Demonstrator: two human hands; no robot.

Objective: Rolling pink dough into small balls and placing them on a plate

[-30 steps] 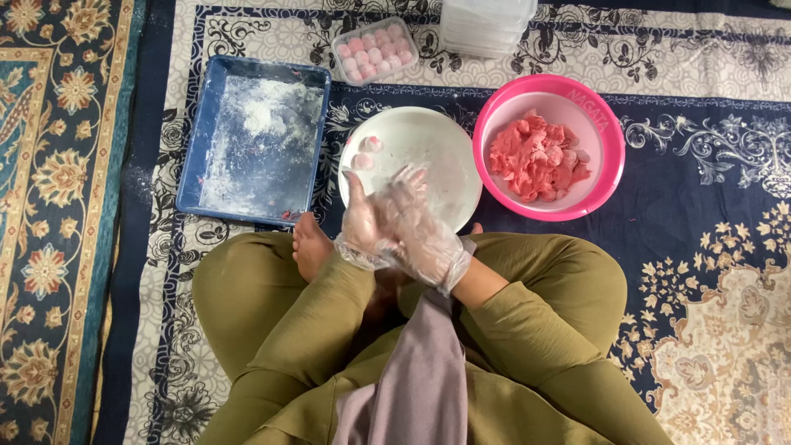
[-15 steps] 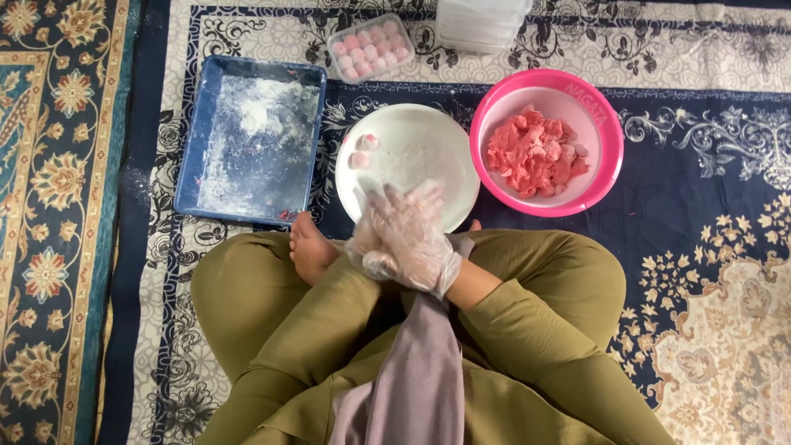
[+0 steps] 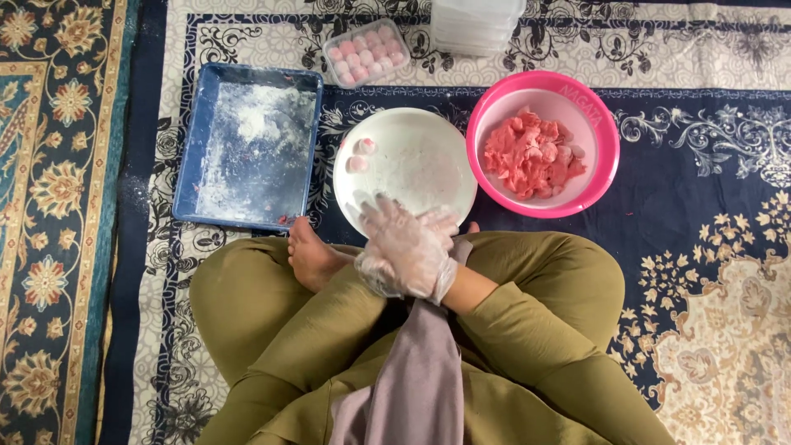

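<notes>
Both my hands wear clear plastic gloves and are pressed palm to palm over my lap, at the near rim of a white plate [image 3: 412, 161]. My right hand [image 3: 405, 245] lies on top, fingers pointing toward the plate. Beneath it, my left hand [image 3: 442, 221] is mostly covered and only its fingertips and edge show. Whatever lies between the palms is hidden. Two small pink balls [image 3: 361, 155] sit at the plate's left side. A pink bowl [image 3: 606, 144] to the right holds a lump of pink dough [image 3: 529, 155].
A blue tray [image 3: 247, 144] dusted with white flour lies to the left of the plate. A clear box of pink balls [image 3: 367, 51] and a stack of clear containers [image 3: 476, 25] stand at the far side. I sit cross-legged on a patterned carpet, bare foot [image 3: 313, 255] beside my hands.
My pressed hands have shifted slightly toward my body, and the top hand has turned over the lower one. The plate, bowl and tray have not moved.
</notes>
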